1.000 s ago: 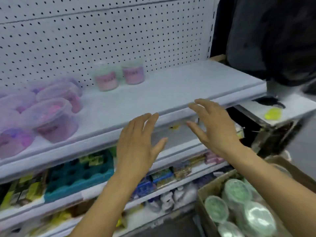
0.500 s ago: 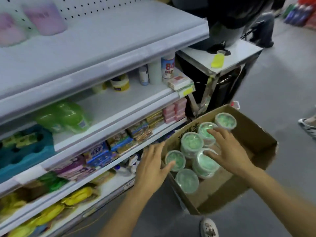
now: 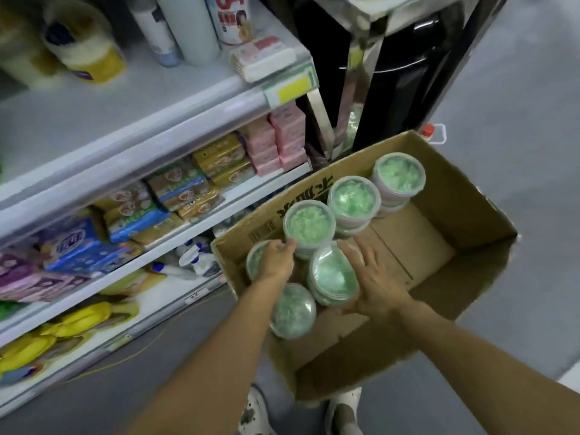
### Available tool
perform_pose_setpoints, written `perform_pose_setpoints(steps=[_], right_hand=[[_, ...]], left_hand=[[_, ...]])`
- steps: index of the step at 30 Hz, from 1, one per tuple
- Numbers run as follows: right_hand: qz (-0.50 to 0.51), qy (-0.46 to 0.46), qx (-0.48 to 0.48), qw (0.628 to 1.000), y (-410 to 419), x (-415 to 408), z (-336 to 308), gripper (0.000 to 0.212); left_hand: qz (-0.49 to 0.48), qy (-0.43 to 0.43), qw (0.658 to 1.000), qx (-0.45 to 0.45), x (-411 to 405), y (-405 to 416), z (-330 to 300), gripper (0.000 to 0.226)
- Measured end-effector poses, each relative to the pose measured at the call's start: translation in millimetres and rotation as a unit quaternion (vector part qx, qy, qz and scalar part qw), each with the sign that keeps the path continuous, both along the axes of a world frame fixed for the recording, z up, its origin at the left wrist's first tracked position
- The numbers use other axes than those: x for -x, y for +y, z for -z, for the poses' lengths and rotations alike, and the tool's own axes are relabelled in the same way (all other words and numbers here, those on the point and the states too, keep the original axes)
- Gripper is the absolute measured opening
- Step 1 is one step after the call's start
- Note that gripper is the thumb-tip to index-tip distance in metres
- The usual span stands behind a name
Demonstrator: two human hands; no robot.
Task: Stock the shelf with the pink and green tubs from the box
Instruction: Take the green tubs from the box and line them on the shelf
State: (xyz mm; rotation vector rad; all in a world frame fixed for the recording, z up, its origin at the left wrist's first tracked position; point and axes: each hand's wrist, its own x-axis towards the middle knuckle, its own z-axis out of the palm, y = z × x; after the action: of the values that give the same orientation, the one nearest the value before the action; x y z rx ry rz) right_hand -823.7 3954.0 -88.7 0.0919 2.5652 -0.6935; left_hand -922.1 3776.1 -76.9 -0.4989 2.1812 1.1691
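Both hands have gone from hovering over the cardboard box (image 3: pixel 445 196) half a second ago to lying on the green tubs inside it, and the view has dipped closer to the box. Left hand (image 3: pixel 277 262) curls its fingers against the near edge of one raised green tub (image 3: pixel 309 222) while covering part of a lower tub (image 3: pixel 255 259) beside the box wall; whether it truly grips cannot be told. Right hand (image 3: pixel 373 281) cups the right side of a tilted tub (image 3: pixel 332 276), fingers spread along its rim. Another tub (image 3: pixel 293 310) lies under the left forearm, and two more stacks (image 3: pixel 353 197) (image 3: pixel 398 174) stand toward the far end. Black printed characters run along the inner box flap, too blurred to read. On the shelves (image 3: pixel 175 117) at left, a white can (image 3: pixel 232 17) shows red digits, seemingly "84", and a yellow price tag (image 3: pixel 293 87) sits at the shelf edge above pink packets (image 3: pixel 282 136) and wrapped soap bars (image 3: pixel 182 189) with illegible labels.
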Motion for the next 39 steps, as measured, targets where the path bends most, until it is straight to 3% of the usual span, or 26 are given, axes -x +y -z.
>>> perform_pose_setpoints(steps=[8, 11, 16, 22, 29, 35, 39], right_hand=[[-0.032, 0.056, 0.032, 0.997, 4, 8, 36, 0.114], [-0.039, 0.065, 0.031, 0.997, 12, 10, 28, 0.107], [0.022, 0.030, 0.110, 0.993, 29, 19, -18, 0.092], [0.099, -0.006, 0.250, 0.963, 37, 37, -116, 0.057], [0.051, 0.056, 0.279, 0.957, 30, 63, -214, 0.063], [-0.027, 0.133, 0.291, 0.947, -2, 91, -303, 0.080], [-0.065, 0.184, 0.278, 0.941, -28, 116, -358, 0.075]], left_hand=[[-0.084, -0.044, 0.995, -0.014, 20, 23, 38, 0.042], [-0.110, -0.066, 0.991, -0.048, 18, 21, 32, 0.029], [-0.175, -0.064, 0.977, -0.099, 6, 9, 4, 0.020], [-0.215, -0.015, 0.967, -0.136, -17, -23, -62, 0.019], [-0.239, 0.097, 0.942, -0.214, -36, -62, -171, 0.027], [-0.218, 0.181, 0.933, -0.220, -26, -102, -268, 0.030], [-0.209, 0.230, 0.925, -0.218, -17, -133, -325, 0.034]])
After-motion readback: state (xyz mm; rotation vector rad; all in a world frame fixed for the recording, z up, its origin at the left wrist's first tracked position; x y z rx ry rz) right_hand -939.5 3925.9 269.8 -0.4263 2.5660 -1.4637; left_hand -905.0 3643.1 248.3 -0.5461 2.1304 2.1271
